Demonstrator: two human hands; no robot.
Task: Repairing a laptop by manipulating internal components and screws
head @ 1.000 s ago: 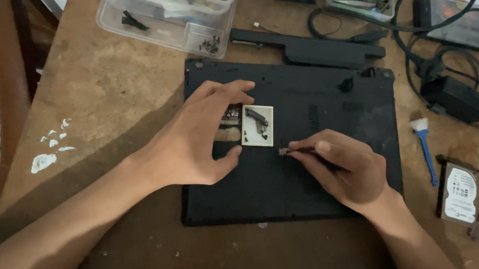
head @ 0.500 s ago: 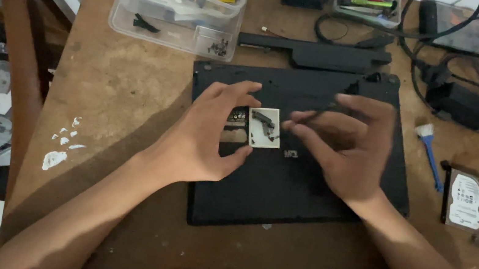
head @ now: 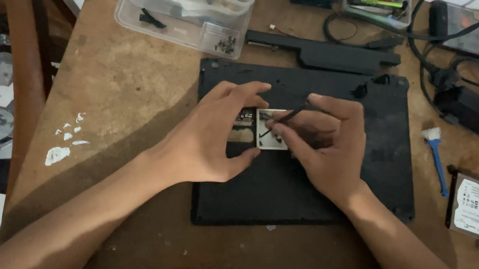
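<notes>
Head view. My left hand (head: 211, 140) rests spread and empty on the upturned black plastic laptop base (head: 301, 179), thumb and forefinger framing its small opened compartment with a pale square inside (head: 270, 133). My right hand (head: 325, 142) has its grip closed on a thin dark tool (head: 283, 119), tip down in that compartment. The base lies mid-surface on the worn brown wooden surface (head: 127, 95). A blue-handled brush (head: 438, 161) lies near the right edge, a bare hard drive (head: 469, 205) just beyond.
</notes>
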